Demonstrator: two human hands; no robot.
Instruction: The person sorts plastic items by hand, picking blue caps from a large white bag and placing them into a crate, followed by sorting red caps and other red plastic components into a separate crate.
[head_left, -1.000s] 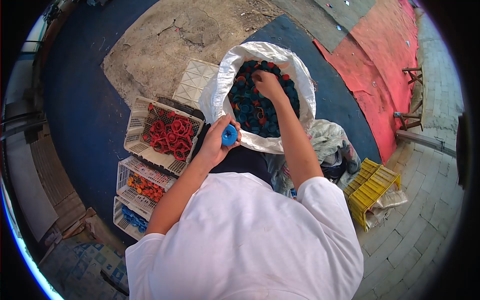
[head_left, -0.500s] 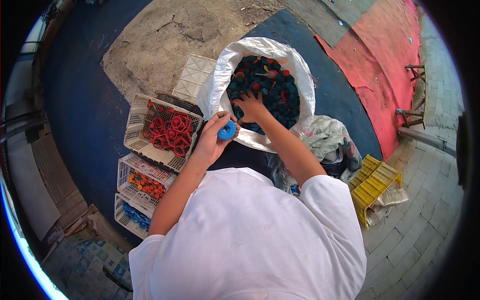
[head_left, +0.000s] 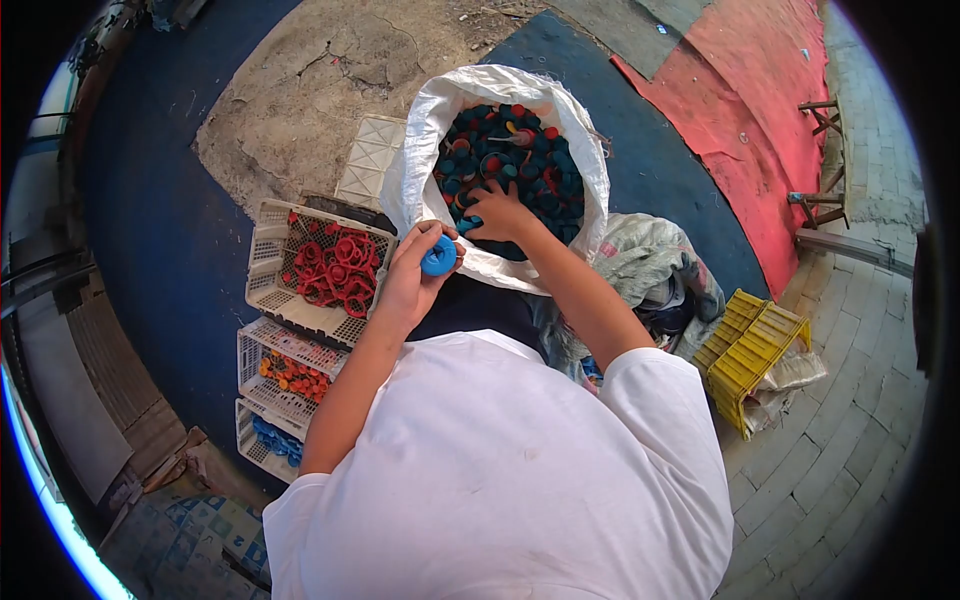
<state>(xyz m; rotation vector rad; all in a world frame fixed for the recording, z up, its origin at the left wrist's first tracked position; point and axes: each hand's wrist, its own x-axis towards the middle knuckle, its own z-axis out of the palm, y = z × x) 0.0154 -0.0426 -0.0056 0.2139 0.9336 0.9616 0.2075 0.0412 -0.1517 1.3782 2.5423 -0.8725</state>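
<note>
My left hand (head_left: pixel 408 275) grips a stack of blue plastic caps (head_left: pixel 438 256), held just outside the near rim of a white woven sack (head_left: pixel 420 150). The sack stands open and is full of dark blue, teal and red caps (head_left: pixel 520 150). My right hand (head_left: pixel 497 212) is down inside the sack at its near side, fingers curled among the caps. Whether the right hand holds one is hidden by the fingers.
Three white slotted crates line up at the left: one with red rings (head_left: pixel 335 270), one with orange pieces (head_left: pixel 290 375), one with blue caps (head_left: pixel 270 440). A white lid (head_left: pixel 372 160) lies on the cracked ground. A yellow crate (head_left: pixel 750 350) and crumpled cloth (head_left: pixel 655 270) sit at right.
My right hand drew back from the far middle of the sack to its near edge, close to my left hand. The left hand kept hold of the blue caps.
</note>
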